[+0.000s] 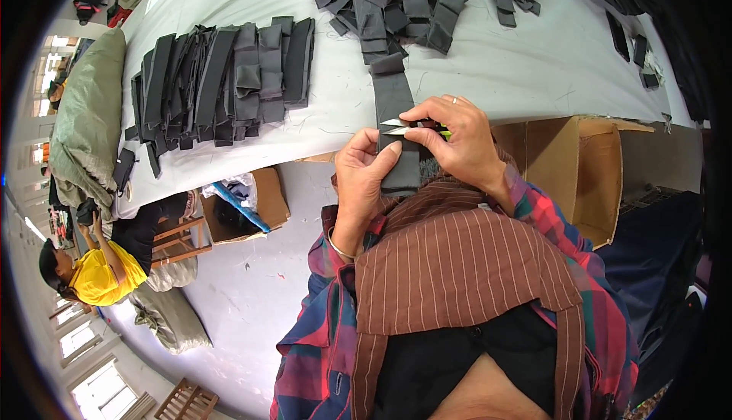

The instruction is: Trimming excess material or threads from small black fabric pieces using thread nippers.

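The dark fabric strip (398, 134) runs twelve to six between both hands, left hand (366, 176) pinching its lower end, right hand (457, 142) at three closed on small snips (408, 125) touching it.

Wearer's clothing, head view:
- Long-sleeved plaid shirt (602, 298), checks in red, dark blue and teal; both sleeves reach the wrists, cuffs slightly rumpled.
- Over it a brown apron-like cloth with thin pale vertical stripes (457, 267), squarish bib across the chest, a matching striped strap (568, 367) running down the right side and another strip down the left.
- Black garment (450, 351) visible beneath the bib, open at the neckline.
- Left hand (366, 172): thin silver-coloured metal bangle (341, 250) at the wrist.
- Right hand (461, 142): narrow pale ring (455, 100) on one finger.
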Tool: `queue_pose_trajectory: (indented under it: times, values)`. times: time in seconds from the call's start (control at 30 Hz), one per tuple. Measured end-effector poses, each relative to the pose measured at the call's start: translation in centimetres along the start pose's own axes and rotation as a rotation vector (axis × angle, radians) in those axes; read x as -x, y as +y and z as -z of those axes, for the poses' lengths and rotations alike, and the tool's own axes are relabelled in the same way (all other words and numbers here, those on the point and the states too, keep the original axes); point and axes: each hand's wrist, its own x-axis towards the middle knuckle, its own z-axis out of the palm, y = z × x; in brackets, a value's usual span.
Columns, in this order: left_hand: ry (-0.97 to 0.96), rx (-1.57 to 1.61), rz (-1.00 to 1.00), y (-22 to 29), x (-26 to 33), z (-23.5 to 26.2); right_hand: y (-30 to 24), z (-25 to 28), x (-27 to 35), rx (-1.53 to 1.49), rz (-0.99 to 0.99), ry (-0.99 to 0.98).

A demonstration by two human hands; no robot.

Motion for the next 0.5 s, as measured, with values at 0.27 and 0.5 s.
queue_pose_trajectory:
  times: [0.27,0.5]
  values:
    - [-0.027,-0.004,0.057,0.33,0.14,0.1,0.2,0.58,-0.46,-0.022,0.052,-0.023]
    - [-0.027,-0.065,0.042,0.27,0.18,0.23,0.18,0.68,-0.24,-0.012,0.009,-0.015]
